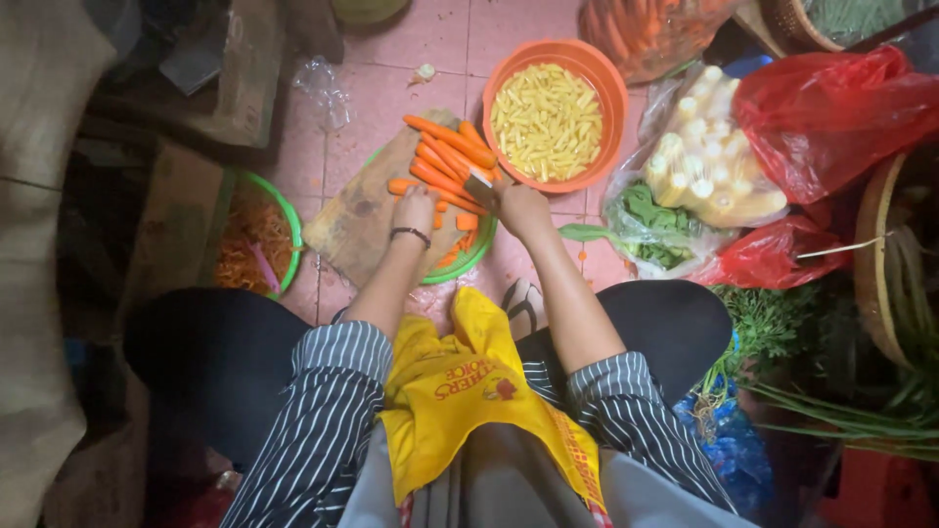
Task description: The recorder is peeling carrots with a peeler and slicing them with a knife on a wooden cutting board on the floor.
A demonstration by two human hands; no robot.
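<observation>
Peeled orange carrots [445, 156] lie in a row on a wooden cutting board [362, 210] that rests over a green basin [471, 258]. My left hand [415, 207], with a dark band on its wrist, presses down on the near ends of the carrots. My right hand [520, 207] grips a knife [479, 188] whose blade lies across the carrots. Short cut carrot pieces [466, 222] lie between my hands and in the basin.
An orange bowl [606, 93] of pale yellow cut sticks stands beyond the board. A green basin [286, 210] of carrot peelings sits at left. Clear and red plastic bags [831, 108] with baby corn and greens crowd the right, beside herbs and a woven basket [875, 264].
</observation>
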